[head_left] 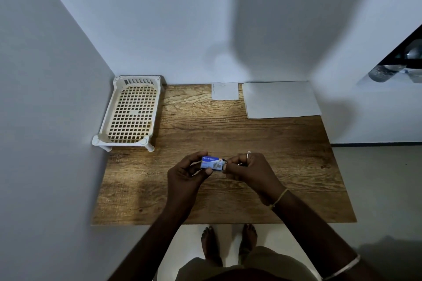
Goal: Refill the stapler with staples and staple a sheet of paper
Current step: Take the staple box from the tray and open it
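A small blue staple box (212, 163) is held above the middle of the wooden table (228, 134). My left hand (188, 171) grips its left end between thumb and fingers. My right hand (245, 170) pinches at the box's right end, where a grey inner part shows; a dark object is partly hidden under this hand's fingers, and I cannot tell what it is. A stack of white paper (282, 99) lies at the table's far right. No stapler is plainly visible.
A cream plastic lattice rack (130, 113) stands on short legs at the far left, against the wall. A small white square of paper (225, 91) lies at the back centre. Walls close the left and far sides. My bare feet show below the near table edge.
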Available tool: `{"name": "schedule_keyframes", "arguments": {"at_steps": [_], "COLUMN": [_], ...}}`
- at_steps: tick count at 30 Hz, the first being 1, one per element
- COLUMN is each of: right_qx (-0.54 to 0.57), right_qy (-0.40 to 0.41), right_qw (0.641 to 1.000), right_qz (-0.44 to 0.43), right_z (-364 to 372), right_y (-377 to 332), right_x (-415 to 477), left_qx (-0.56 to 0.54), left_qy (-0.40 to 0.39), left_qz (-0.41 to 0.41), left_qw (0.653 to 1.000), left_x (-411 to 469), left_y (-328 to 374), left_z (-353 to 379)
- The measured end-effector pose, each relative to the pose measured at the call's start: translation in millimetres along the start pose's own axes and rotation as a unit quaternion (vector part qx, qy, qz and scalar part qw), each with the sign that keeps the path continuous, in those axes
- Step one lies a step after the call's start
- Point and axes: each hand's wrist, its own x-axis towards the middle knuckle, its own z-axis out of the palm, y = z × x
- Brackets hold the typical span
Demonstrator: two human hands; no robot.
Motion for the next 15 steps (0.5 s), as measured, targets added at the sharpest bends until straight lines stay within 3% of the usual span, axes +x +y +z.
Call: {"name": "schedule_keyframes", "arguments": {"at_steps": [15], "right_qx": [0.039], "right_qy": [0.002], "right_qw": [0.998], "right_qz": [0.04], "right_z": [-3.7], "right_y": [5.6], "right_x": [0.3], "left_qx": [-0.004], "left_qy": [0.011], "left_qz": [-0.031], "left_qw": [0.999], "left_x": [-1.2], "left_y": [-15.0], "left_z": [-10.2]}}
